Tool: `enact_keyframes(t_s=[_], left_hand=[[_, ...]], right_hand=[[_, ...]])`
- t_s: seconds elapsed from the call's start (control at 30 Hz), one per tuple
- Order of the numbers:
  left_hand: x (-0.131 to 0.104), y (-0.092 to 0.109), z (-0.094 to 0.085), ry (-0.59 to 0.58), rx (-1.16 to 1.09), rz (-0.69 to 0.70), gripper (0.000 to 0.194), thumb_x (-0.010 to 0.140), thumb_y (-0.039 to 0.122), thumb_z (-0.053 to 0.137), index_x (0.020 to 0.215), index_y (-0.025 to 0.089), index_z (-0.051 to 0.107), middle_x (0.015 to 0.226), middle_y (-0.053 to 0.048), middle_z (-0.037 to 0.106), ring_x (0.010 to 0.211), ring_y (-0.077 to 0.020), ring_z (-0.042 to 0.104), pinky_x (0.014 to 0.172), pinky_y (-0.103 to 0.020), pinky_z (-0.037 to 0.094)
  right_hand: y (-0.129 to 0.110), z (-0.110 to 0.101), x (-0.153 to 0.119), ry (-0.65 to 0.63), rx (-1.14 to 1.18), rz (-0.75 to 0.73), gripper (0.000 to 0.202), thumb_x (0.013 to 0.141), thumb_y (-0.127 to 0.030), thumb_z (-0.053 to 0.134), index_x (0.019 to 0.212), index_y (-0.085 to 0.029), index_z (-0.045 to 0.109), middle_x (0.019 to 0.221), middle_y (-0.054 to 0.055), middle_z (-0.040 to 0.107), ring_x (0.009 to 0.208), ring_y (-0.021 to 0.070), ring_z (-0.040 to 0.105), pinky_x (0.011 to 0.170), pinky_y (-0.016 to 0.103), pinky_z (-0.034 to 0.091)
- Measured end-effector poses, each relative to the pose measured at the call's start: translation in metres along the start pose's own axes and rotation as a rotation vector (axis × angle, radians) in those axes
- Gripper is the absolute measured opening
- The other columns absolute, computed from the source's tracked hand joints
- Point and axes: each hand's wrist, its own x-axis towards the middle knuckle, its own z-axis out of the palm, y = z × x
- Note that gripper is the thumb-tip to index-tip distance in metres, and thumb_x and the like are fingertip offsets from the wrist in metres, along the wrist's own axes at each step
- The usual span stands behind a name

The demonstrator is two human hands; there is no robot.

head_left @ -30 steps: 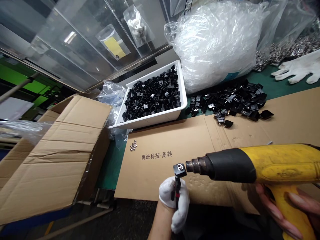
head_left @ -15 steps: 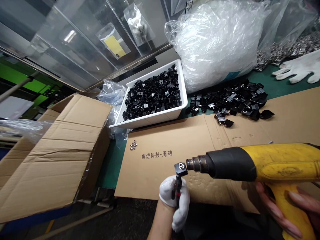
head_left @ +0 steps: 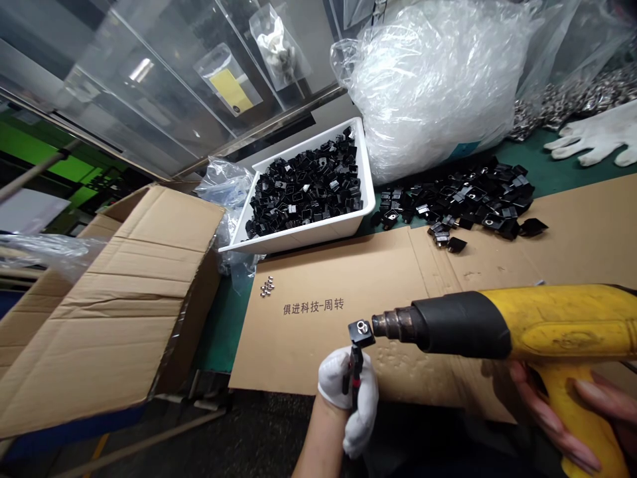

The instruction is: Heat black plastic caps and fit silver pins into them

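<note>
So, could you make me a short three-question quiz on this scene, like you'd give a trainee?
1. Multiple choice: which hand grips the yellow heat gun?
A) left
B) right
C) both

2. True or false: the loose white glove lies inside the white tray.

3. Fill in the colour: the nozzle points at a small ____ part, held up by a gripping tool in the gloved left hand.

Key:
1. B, the bare right hand.
2. False: the loose white glove lies outside the white tray, on the green surface.
3. Black.
</note>
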Motion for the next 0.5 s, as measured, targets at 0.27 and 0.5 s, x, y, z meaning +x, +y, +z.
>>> enact_keyframes(t_s=[0.27, 0.5], left_hand=[[0.009, 0.007, 0.007, -0.083, 0.071, 0.006, 0.079, 0.098, 0.065, 0.035, 0.076, 0.002, 0.080, 0.043, -0.020, 0.062, 0.033, -0.0289, 0.063, 0.033, -0.032, 0.051], [0.007, 0.004, 0.003, -0.063, 0.026, -0.035, 0.081, 0.096, 0.067, 0.038, 0.070, 0.002, 0.078, 0.042, -0.021, 0.060, 0.032, -0.0292, 0.062, 0.034, -0.033, 0.051]], right_hand=[[0.002, 0.023, -0.004, 0.113, 0.067, -0.006, 0.041, 0.090, -0.052, 0.070, 0.118, -0.023, 0.079, 0.078, 0.012, 0.072, 0.047, 0.0173, 0.059, 0.046, 0.029, 0.052], [0.000, 0.012, -0.003, 0.021, 0.035, 0.030, 0.047, 0.087, -0.055, 0.070, 0.120, -0.023, 0.080, 0.081, 0.017, 0.072, 0.047, 0.0216, 0.060, 0.047, 0.037, 0.053]])
